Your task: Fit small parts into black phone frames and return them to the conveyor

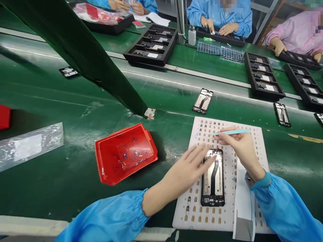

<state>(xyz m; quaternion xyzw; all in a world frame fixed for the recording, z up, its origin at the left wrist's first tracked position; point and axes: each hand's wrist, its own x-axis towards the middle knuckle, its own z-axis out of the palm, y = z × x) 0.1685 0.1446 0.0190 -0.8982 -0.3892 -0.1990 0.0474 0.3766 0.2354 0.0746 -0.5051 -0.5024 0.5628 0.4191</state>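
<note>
A black phone frame (213,183) lies on a white perforated foam pad (196,208) in front of me. My left hand (194,164) reaches in from the left with fingers stretched flat, the fingertips touching the frame's top left corner. My right hand (239,143) hovers just above the frame's top end and pinches a thin teal stick (232,132) that points left. A white paper strip (243,201) lies on the pad under my right forearm.
A red bin (126,153) with small scraps sits left of the pad, a clear plastic bag (27,146) further left. Phone frames (202,100) (282,113) lie on the green conveyor belt. Black trays (152,43) (263,75) and seated people in blue and pink smocks line the far side.
</note>
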